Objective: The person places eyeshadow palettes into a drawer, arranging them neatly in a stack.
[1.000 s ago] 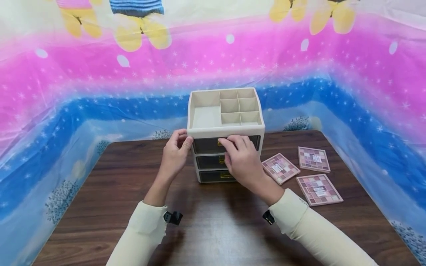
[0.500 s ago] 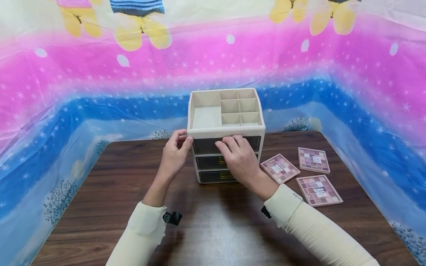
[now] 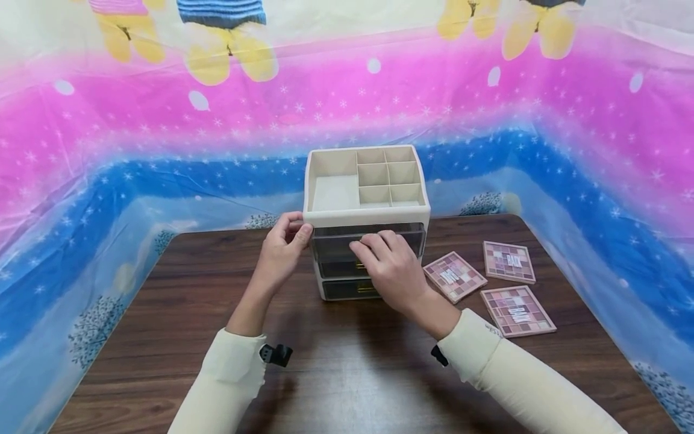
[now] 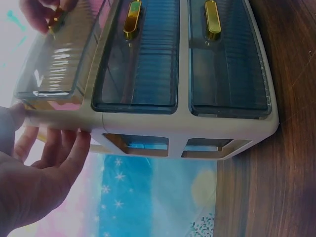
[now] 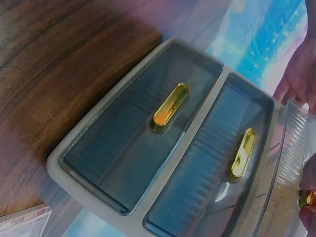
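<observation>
A cream drawer organizer (image 3: pixel 365 216) with divided compartments on top and three smoky clear drawers stands on the table. My left hand (image 3: pixel 279 250) holds its upper left front corner, thumb at the front edge and fingers along the side wall. With its fingertips, my right hand (image 3: pixel 398 274) pinches the gold handle (image 5: pixel 307 198) of the top drawer (image 4: pixel 54 64). That drawer sticks out partway from the front, as the left wrist view shows. Below it, the middle drawer (image 4: pixel 138 64) and bottom drawer (image 4: pixel 227 64) sit flush. Most of the top handle is hidden behind my right fingers in the head view.
Three pink makeup palettes lie flat to the right of the organizer: a near-left palette (image 3: pixel 455 276), a far palette (image 3: pixel 508 261) and a front palette (image 3: pixel 518 311). The brown wooden table (image 3: pixel 179 337) is surrounded by a printed cloth backdrop (image 3: pixel 260 114).
My right hand has taken hold of the top drawer's handle and drawn the drawer partway out toward me. The left hand has stayed on the organizer's corner.
</observation>
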`<state>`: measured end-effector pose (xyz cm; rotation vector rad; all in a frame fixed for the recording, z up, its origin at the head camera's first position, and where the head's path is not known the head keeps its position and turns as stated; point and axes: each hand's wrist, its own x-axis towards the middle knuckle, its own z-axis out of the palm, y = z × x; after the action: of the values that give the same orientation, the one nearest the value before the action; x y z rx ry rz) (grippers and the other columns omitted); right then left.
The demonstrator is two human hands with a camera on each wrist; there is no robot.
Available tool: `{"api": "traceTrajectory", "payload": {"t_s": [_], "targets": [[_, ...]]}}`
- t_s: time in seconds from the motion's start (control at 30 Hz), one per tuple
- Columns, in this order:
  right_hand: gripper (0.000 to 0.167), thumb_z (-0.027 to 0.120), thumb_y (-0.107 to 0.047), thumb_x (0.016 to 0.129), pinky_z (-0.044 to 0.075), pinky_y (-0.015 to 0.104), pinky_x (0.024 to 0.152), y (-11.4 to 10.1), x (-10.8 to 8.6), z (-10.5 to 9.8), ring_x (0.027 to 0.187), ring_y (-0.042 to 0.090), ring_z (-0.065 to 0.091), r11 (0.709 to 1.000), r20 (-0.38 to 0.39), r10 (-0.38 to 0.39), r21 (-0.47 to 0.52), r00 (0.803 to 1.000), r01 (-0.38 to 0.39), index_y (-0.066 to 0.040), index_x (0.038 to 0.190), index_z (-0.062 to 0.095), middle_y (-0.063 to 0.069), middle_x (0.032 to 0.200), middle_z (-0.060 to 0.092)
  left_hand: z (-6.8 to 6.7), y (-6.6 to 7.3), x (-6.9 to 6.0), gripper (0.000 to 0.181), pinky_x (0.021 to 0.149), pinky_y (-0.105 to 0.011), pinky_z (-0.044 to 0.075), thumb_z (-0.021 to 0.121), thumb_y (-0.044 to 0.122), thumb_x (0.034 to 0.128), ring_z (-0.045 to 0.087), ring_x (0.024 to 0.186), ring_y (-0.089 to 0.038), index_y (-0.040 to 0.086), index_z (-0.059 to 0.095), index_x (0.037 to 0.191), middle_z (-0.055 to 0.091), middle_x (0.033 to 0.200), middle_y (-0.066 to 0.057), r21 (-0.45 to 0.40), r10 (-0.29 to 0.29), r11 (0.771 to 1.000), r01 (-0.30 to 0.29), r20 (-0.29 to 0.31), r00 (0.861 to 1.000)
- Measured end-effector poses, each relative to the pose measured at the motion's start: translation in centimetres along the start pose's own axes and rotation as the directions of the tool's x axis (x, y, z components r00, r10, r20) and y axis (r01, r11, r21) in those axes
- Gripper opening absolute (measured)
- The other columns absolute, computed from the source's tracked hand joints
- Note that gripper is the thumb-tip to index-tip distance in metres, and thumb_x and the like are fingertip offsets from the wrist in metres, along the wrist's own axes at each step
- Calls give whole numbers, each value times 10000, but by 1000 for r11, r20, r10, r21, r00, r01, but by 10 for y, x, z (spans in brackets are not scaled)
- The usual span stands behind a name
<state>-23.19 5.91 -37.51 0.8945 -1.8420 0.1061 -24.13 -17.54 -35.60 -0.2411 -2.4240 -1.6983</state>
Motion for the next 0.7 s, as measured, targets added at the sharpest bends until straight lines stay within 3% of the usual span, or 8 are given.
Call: {"api": "traceTrajectory", "payload": {"t_s": [0.7], "targets": [[189,580,-15,994,562,340,714,-33,-16,-40,797,245,616,999,-156,-33,-2,987,33,-78,979,758,49,898,696,0,1,0,416,1037,-550,533,534,316,1069,599,1183,-350,65,497,1399,609,1343,-220,-8,16,1000,-16,0,1000]]}}
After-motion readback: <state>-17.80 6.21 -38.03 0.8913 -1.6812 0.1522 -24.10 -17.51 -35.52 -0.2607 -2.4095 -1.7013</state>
